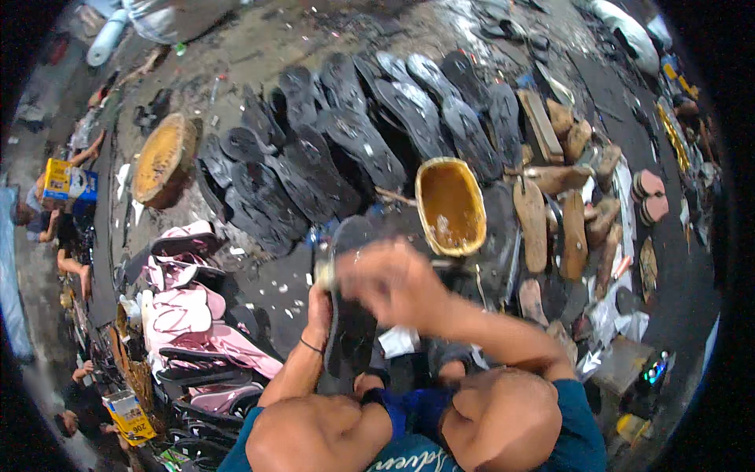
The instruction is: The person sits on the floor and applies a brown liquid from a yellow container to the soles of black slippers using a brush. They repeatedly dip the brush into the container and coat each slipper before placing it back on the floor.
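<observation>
My left hand (pixel 318 316) grips a long black shoe sole (pixel 348 330) by its left edge and holds it upright in front of my knees. Blurred by motion, my right hand (pixel 389 282) is over the upper part of that sole; whether its fingers hold anything cannot be made out. A small pale, yellowish piece (pixel 324 275) shows at the sole's left edge, just above my left hand. Just beyond my right hand stands a yellow-rimmed tub (pixel 422 206) with amber-brown contents.
Several black soles (pixel 366 145) lie in rows ahead. Pink-and-white sandals (pixel 179 313) are piled at left, near a round wooden block (pixel 163 161). Wooden shoe lasts (pixel 531 224) cluster at right, with pink soles (pixel 651 197) beyond. Other people sit at far left beside a yellow-and-blue box (pixel 57 179).
</observation>
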Motion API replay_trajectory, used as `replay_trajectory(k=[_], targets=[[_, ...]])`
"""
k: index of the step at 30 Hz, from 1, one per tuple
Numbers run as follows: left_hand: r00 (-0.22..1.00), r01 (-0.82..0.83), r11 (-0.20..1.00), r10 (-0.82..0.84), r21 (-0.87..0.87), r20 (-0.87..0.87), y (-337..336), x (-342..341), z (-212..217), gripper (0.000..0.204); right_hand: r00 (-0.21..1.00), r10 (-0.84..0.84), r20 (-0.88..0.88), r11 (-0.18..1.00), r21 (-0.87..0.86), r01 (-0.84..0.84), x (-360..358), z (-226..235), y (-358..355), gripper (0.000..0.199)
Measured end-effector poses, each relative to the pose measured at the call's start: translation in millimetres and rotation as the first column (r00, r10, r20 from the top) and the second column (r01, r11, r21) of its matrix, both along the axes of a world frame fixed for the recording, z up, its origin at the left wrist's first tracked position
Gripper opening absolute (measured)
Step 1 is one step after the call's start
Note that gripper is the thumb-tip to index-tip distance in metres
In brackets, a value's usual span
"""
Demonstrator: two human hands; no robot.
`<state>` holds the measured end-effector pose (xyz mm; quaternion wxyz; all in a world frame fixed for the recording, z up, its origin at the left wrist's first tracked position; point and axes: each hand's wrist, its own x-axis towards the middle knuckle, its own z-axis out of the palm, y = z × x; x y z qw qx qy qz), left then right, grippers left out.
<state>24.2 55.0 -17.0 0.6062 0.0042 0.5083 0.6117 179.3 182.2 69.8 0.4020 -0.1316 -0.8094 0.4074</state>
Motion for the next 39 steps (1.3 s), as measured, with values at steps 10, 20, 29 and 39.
replay_trajectory(k=[10,20,29,39], targets=[[0.956,-0.094,0.957,0.01,0.274,0.294,6,0,29,0.057,0.952,0.165,0.259,0.955,-0.282,-0.089,16,19,-7,0.025],[0.994,-0.022,0.994,0.011,0.11,0.105,8,20,55,0.067,0.997,-0.05,0.061,0.989,-0.133,0.058,16,-16,55,0.02],[0.958,-0.234,0.895,0.145,0.379,0.249,-14,-44,-31,0.057,0.997,0.074,-0.039,0.956,-0.283,-0.082,14,11,-7,0.022],[0.942,-0.067,0.998,0.066,-0.01,0.329,-153,-12,-60,0.049,0.665,-0.528,0.528,0.802,0.053,0.594,98,-109,77,0.025]])
